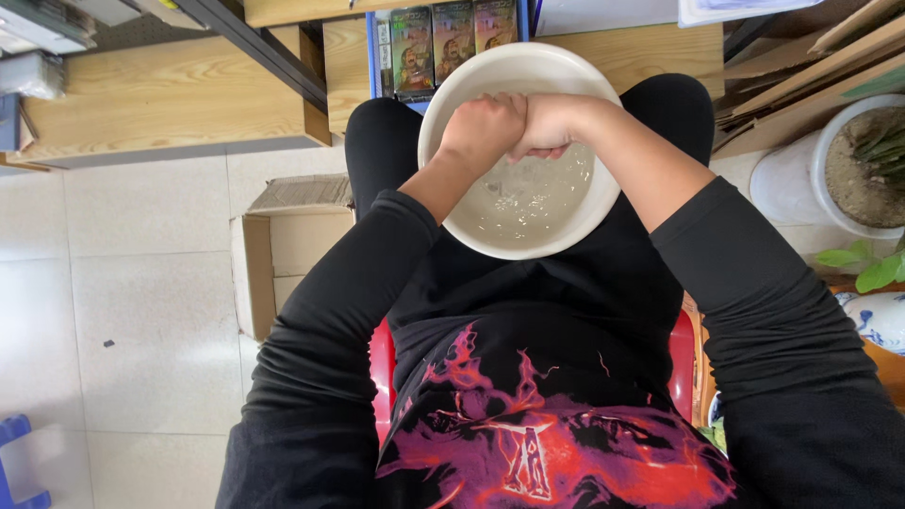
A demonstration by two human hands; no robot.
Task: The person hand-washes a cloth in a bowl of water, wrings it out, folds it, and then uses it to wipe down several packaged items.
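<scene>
Above the lap: both hands – left hand (483,127) and right hand (551,124) – filled the mouth of the white basin (584,212); only its near, watery half stayed open.
Left side: an open cardboard box (269,254) stood just beside the thigh; bare tiled floor (132,311) lay beyond.
Ahead: wooden shelving (170,104) closed the way.
Right side: crowded – white plant pot (830,170), stacked boards (811,75).
</scene>
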